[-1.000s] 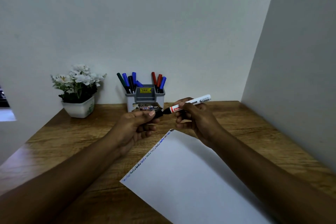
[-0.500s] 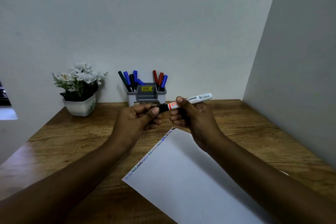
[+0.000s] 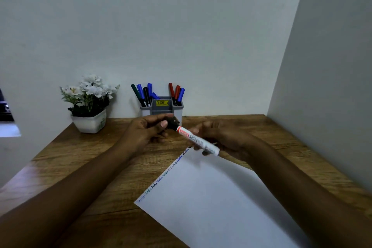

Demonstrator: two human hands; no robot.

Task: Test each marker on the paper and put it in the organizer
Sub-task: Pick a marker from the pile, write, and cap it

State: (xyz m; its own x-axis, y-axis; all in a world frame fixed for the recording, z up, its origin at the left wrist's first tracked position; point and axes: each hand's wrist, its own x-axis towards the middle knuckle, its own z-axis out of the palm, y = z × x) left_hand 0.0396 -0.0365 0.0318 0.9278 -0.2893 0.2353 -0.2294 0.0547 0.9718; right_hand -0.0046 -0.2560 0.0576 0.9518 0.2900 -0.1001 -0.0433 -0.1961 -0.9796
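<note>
A white marker (image 3: 198, 141) with a red band and a black cap slants across the space between my hands, tail end pointing down and to the right. My left hand (image 3: 145, 133) pinches the black cap end. My right hand (image 3: 231, 139) is blurred; its fingers lie behind and under the barrel, and its grip is unclear. Below the hands a white paper (image 3: 221, 197) lies tilted on the desk, with small blue and green writing along its left edge. The grey organizer (image 3: 179, 110) stands at the back wall just beyond my left hand, with several blue, red, black and green markers in it.
A white pot of white flowers (image 3: 90, 121) stands at the back left of the wooden desk (image 3: 80, 167). A side wall (image 3: 332, 86) closes off the desk on the right. The organizer's middle pocket bears a yellow price label (image 3: 162, 103).
The marker has swung from pointing up and right to pointing down and right. My right hand has dropped lower and to the right; my left hand keeps hold of the cap end.
</note>
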